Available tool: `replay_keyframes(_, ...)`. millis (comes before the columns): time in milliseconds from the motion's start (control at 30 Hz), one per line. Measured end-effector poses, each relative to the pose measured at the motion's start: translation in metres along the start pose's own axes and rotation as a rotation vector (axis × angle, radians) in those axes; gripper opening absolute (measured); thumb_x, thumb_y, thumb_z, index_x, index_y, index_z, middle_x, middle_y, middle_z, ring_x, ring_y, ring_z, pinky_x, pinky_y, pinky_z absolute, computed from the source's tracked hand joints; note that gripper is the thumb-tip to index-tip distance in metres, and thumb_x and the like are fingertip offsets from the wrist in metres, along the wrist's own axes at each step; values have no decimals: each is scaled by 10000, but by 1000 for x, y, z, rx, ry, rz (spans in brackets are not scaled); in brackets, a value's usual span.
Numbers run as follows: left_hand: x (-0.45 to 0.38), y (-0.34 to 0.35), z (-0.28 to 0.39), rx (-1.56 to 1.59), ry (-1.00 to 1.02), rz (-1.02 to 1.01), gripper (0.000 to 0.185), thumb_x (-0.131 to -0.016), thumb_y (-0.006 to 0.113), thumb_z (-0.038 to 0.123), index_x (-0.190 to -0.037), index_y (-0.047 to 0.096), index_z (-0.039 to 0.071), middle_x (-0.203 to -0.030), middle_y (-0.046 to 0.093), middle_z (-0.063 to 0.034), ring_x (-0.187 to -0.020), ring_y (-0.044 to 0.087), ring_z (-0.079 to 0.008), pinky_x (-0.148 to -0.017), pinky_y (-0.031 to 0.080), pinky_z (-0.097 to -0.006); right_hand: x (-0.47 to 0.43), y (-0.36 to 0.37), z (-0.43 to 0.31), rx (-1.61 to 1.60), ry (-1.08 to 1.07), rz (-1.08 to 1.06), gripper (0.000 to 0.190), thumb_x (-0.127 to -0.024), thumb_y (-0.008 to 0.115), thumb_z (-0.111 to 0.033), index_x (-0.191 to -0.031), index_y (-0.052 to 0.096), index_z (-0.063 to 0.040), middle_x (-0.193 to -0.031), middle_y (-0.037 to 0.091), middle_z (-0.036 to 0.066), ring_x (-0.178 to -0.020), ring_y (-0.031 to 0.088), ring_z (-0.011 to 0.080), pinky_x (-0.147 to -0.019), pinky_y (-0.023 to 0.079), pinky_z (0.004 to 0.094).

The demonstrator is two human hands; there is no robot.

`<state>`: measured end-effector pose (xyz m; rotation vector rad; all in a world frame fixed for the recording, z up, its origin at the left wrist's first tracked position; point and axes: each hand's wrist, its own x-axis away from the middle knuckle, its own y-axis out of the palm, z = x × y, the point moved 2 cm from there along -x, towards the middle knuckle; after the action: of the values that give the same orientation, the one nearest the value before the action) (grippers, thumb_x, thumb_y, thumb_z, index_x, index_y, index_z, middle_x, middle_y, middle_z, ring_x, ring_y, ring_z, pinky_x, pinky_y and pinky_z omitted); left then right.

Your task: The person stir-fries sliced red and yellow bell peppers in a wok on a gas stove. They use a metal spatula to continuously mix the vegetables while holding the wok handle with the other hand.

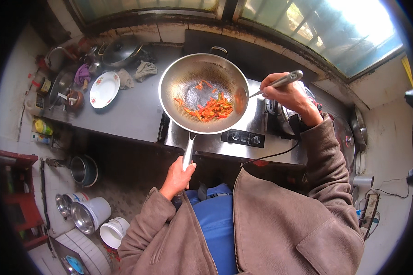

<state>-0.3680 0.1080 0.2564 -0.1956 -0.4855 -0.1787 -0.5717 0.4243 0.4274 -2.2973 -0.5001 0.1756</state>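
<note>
My left hand (pixel 179 176) grips the metal handle of a large wok (pixel 173 77) over the stainless-steel gas stove (pixel 210 144). In the wok, strips of red and some green pepper (pixel 213 108) lie mostly in a heap towards the lower right, with a few loose pieces apart from it. My right hand (pixel 287 92) holds the metal handle of a cooking utensil (pixel 285 79) that reaches over the wok's right rim. Its head rests against the inner right wall; whether it is a spatula or a ladle, I cannot tell.
On the grey counter to the left are a flowered white plate (pixel 104 90), grey cloths (pixel 146 70) and a lidded pan (pixel 121 51). A metal pot (pixel 286 118) sits on the stove's right side, by the control knobs (pixel 242 138). White buckets (pixel 114 232) stand on the floor at lower left.
</note>
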Motion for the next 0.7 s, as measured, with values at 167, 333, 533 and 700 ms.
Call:
replay_keyframes(167,0,0,-3,44,7,-9,289,-981,630,235,-1087,554,-23,-693,574,-66,-444,569,-155,-406,462,-324,-8,44,34,-582,196,-12,258,-946,612,-165,-1046,711,51,-981,730,153,-875,745,214,-832,629,336)
replay_keyframes(333,0,1,-2,42,-10,-2,286,-982,636,226,-1093,554,-24,-692,573,-63,-444,563,-150,-407,466,-324,-25,62,58,-625,146,434,289,-983,581,-174,-1101,691,66,-1016,728,170,-924,749,229,-868,622,329)
replay_keyframes(533,1,0,-3,72,19,-28,294,-983,629,233,-1097,554,-26,-685,570,-62,-452,565,-145,-413,471,-319,-21,74,55,-611,28,114,285,-963,605,-141,-1105,707,84,-994,746,176,-961,738,217,-904,594,314)
replay_keyframes(700,0,2,0,80,-8,-16,274,-988,618,225,-1109,549,-11,-664,538,-38,-441,511,-115,-404,440,-284,-15,78,46,-102,53,271,266,-962,606,-135,-1084,733,65,-944,764,157,-924,740,194,-876,598,315)
